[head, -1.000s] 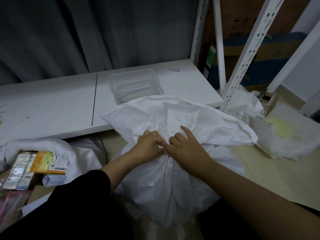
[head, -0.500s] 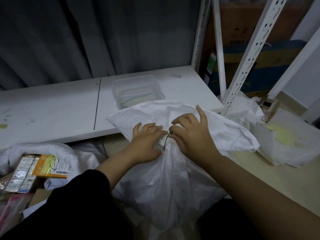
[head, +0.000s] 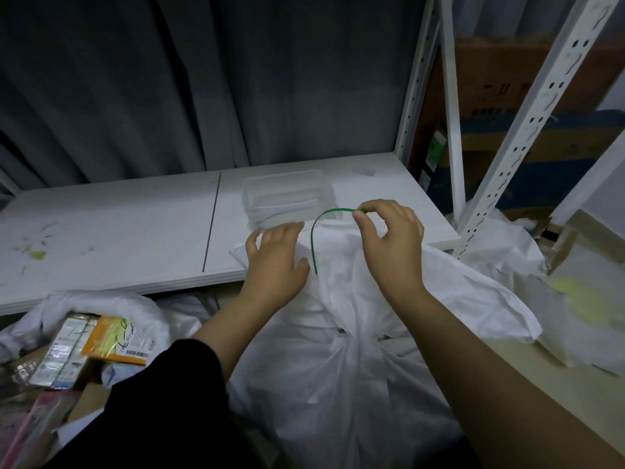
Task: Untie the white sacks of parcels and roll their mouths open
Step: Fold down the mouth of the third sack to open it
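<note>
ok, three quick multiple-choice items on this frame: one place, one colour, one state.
1. Where is the clear box? A on the shelf board behind the white sack; B inside the sack; C on the floor.
2. The tie is: A red; B green; C black.
3. The right hand: A lies flat; B pinches the tie; C hangs empty.

Answers: A, the box stands on the board beyond the sack; B, the strand is plainly green; B, thumb and forefinger close on the tie's end.
</note>
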